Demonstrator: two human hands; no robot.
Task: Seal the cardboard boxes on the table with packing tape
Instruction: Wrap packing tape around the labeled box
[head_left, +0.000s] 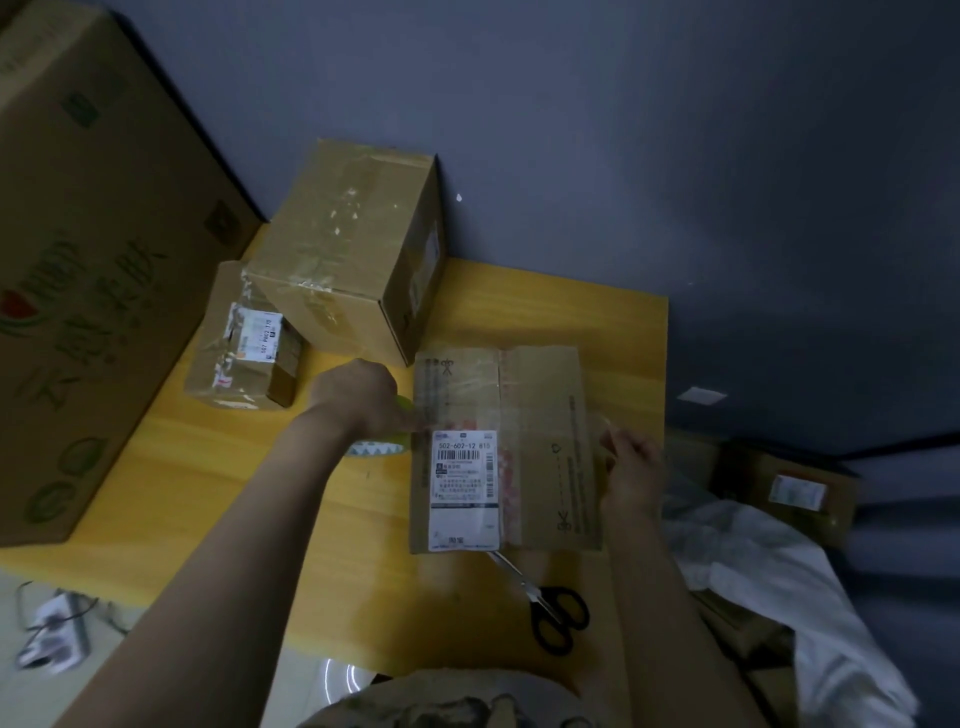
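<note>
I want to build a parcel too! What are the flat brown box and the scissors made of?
The flat brown box with a white label looks like matte cardboard: dull tan, with a flap seam. The black-handled scissors seem to have shiny metal blades; the handle loops are probably plastic.

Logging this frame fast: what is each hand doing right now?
Left hand: grips the tape roll.
Right hand: pinches the tape end at the edge of the flat box.
</note>
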